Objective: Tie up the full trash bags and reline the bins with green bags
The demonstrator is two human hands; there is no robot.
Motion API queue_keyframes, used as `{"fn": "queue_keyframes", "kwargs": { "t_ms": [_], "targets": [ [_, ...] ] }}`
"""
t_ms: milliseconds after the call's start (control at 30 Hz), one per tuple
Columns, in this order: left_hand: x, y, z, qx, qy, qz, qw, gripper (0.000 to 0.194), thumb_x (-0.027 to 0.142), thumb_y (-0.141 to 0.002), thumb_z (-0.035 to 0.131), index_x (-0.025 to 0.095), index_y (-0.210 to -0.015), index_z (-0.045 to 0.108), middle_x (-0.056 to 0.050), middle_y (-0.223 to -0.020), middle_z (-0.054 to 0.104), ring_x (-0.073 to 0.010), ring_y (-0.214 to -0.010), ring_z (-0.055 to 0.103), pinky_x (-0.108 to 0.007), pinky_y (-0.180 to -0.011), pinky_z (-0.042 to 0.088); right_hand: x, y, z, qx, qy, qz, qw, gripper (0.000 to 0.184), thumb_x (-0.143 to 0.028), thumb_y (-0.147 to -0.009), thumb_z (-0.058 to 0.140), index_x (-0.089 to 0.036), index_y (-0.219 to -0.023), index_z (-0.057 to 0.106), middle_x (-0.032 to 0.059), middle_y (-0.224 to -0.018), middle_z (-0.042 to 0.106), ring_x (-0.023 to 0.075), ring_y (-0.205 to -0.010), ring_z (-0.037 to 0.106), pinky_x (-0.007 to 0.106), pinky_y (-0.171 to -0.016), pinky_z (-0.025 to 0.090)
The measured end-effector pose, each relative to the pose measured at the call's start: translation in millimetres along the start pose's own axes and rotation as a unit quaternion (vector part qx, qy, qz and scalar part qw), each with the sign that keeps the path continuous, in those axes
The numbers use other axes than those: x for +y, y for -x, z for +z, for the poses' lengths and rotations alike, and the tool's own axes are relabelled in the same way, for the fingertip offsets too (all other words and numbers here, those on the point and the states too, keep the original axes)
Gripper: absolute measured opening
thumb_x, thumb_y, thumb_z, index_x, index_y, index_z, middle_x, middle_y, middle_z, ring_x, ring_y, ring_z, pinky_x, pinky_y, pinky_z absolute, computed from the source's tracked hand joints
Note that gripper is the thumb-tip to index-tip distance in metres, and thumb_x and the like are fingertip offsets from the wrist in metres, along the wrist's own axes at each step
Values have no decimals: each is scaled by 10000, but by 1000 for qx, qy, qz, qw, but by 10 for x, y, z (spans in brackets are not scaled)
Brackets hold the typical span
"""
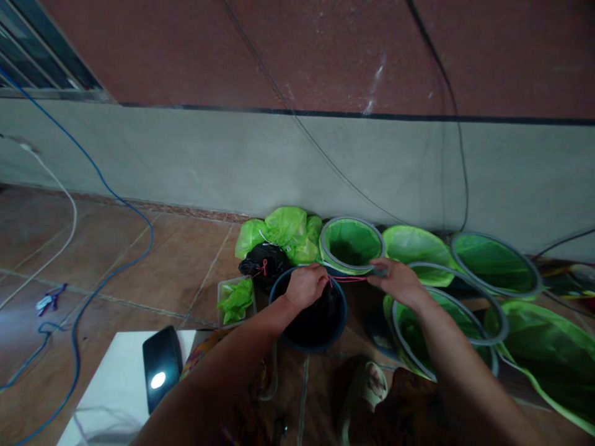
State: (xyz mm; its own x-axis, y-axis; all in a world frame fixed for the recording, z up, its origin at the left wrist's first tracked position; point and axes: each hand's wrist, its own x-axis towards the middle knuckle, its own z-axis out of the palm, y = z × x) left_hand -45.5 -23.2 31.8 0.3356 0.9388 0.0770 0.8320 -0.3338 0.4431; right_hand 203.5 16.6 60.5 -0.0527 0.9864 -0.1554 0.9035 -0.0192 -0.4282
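The left hand is clenched over the far rim of a dark blue net ring that stands on the tiled floor, its black mesh hanging inside. The fingers pinch one end of a red cord. The right hand grasps the other end of the cord between thumb and fingertips, just beside the grey rim of a green net ring.

The cord is stretched taut between the two hands. Its long axis runs nearly level, left to right, across the gap between the dark ring and the green ring. The cord's left end lies at the dark ring's rim, directly under the left hand, so the left hand is the nearer one to that ring. The right hand is offset to the right, clear of the rim.

More green net rings lie to the right against the wall. A black bundle tied with red cord rests just left of the dark ring, with bunched green mesh behind it.
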Motion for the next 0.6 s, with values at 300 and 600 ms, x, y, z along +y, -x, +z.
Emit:
{"fn": "queue_keyframes", "kwargs": {
  "t_ms": [300,600],
  "targets": [
    [50,25,30,-7,-4,0,1000,207,228,-949,502,188,-909,701,-56,-916,697,-171,-830,648,-258,-725,462,-544,150,505,-106,-263,-173,943,367,-153,-775,485,-194,-1062,711,37,-926,723,144,-668,579,288,-690,455],
    [18,1,-11,-46,-20,-6,999,276,272,-961,482,192,-899,739,-76,-905,739,-199,-844,678,-286,-760,494,-490,115,551,-114,-210,-160,958,229,-278,-836,523,-208,-789,735,8,-706,681,161,-673,587,272,-655,413]
  ]
}}
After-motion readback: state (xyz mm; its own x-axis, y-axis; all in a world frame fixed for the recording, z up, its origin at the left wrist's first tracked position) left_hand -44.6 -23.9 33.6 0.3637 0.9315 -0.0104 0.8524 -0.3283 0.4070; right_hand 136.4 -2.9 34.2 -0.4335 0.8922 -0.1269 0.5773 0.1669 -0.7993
